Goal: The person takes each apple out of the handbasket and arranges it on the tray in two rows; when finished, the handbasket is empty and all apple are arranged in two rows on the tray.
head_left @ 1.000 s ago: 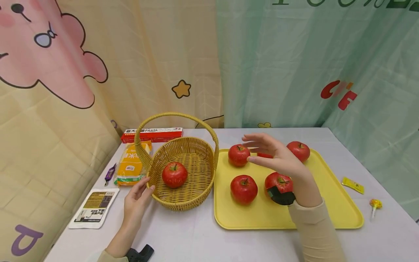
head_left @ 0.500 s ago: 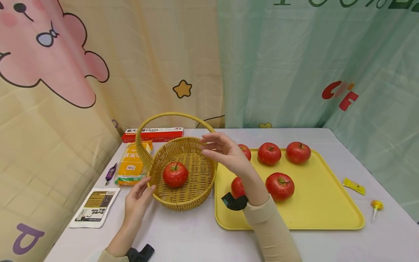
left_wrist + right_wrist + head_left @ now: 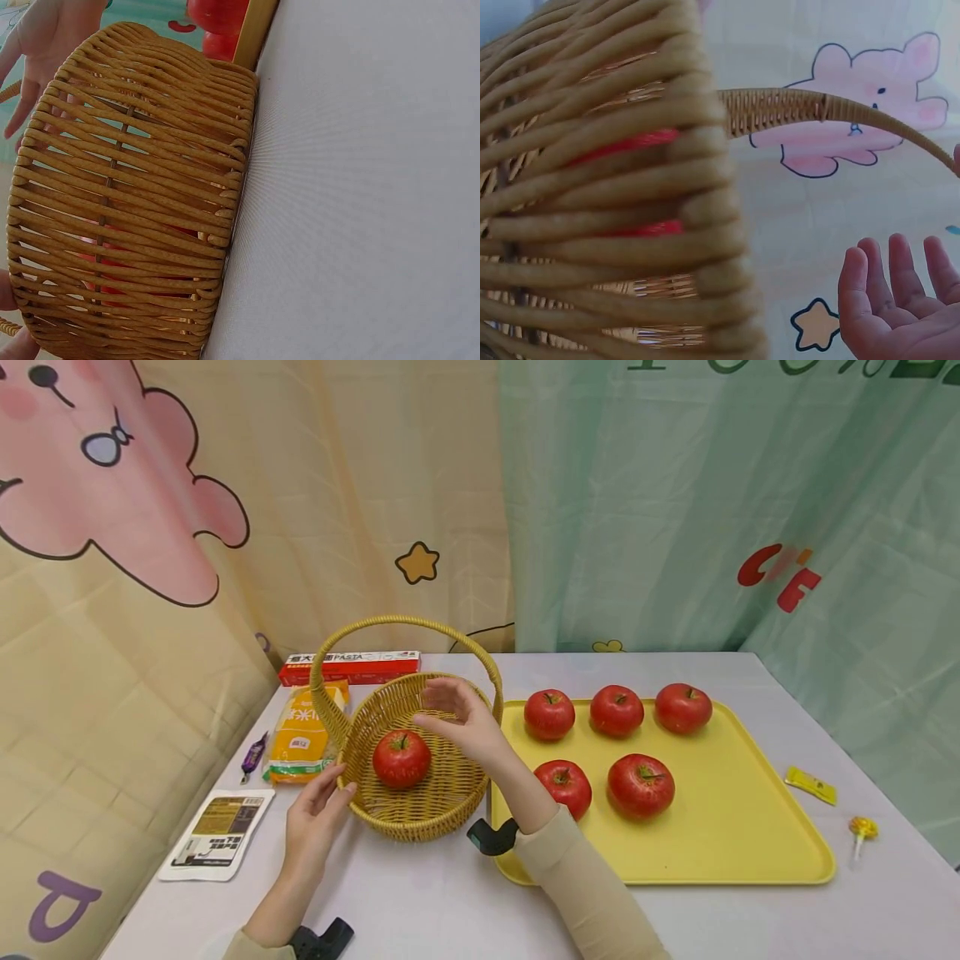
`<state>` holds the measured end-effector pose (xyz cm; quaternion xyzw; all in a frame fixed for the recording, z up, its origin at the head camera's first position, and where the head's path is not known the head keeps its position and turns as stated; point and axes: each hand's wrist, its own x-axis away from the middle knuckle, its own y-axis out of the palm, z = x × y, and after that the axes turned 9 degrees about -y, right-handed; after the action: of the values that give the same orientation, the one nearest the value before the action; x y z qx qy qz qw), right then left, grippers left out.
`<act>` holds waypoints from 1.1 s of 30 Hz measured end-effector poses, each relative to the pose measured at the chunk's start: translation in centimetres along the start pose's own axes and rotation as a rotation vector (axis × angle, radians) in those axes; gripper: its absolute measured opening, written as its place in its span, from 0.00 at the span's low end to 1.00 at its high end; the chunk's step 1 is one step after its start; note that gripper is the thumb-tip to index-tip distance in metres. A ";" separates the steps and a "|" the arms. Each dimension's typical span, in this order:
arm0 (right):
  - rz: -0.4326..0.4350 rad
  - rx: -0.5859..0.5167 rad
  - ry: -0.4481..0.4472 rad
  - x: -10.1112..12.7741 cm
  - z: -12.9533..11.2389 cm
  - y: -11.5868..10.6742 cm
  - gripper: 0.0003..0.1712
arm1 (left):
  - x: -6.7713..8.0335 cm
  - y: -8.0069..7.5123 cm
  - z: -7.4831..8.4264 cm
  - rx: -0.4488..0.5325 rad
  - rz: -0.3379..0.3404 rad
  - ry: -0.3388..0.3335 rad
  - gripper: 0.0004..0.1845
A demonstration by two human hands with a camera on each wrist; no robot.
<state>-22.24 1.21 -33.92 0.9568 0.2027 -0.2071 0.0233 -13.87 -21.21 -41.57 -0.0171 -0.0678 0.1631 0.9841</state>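
- A woven basket (image 3: 420,760) stands on the white table (image 3: 420,902), its arched handle (image 3: 397,625) upright over the bowl
- One red apple (image 3: 401,758) lies inside the basket, left of its middle; through the weave the left wrist view shows the same red (image 3: 112,262)
- Just right of the basket, touching or nearly touching its wall, sits a yellow tray (image 3: 720,852) with five apples: three in a back row (image 3: 617,711) and two nearer the front (image 3: 640,786)
- Left of the basket lie an orange packet (image 3: 303,735), a red pasta box (image 3: 348,667) behind it, a small purple wrapper (image 3: 252,758) and a flat white pouch (image 3: 216,833)
- Right of the tray lie a yellow sachet (image 3: 808,784) and a lollipop (image 3: 861,831), well apart from the hands
- The basket handle arches above the right hand (image 3: 459,722), which hovers over the bowl just right of the apple inside
- That right hand is released: fingers spread and relaxed, palm empty, touching nothing that can be seen; the right wrist view shows its bare fingers (image 3: 900,300) beside the basket wall (image 3: 607,195)
- The left hand (image 3: 318,814) rests against the basket's near left rim, fingers straight and laid on the weave, not curled round it
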 end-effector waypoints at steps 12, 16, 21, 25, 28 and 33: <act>0.007 0.056 0.026 -0.3 2.5 1.5 0.36 | -0.1 0.0 0.0 -0.006 0.000 0.005 0.24; 0.003 0.104 0.048 -0.3 3.3 1.9 0.38 | -0.1 0.0 0.0 -0.007 -0.002 0.004 0.24; -0.012 0.161 0.066 -0.2 3.9 2.3 0.41 | 0.0 -0.1 0.1 -0.007 -0.007 0.002 0.24; -0.025 0.179 0.071 -0.2 4.3 2.6 0.42 | 0.0 -0.1 0.1 -0.007 -0.013 0.003 0.24; -0.034 0.175 0.072 -0.1 4.6 2.8 0.41 | 0.1 -0.1 0.1 -0.006 -0.014 0.006 0.24; -0.059 0.189 0.086 -0.1 4.8 2.9 0.41 | 0.1 -0.1 0.1 -0.008 -0.012 0.010 0.24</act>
<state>-23.05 -2.12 -38.39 0.9564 0.2109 -0.1847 -0.0821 -13.76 -21.26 -41.51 -0.0213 -0.0638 0.1569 0.9853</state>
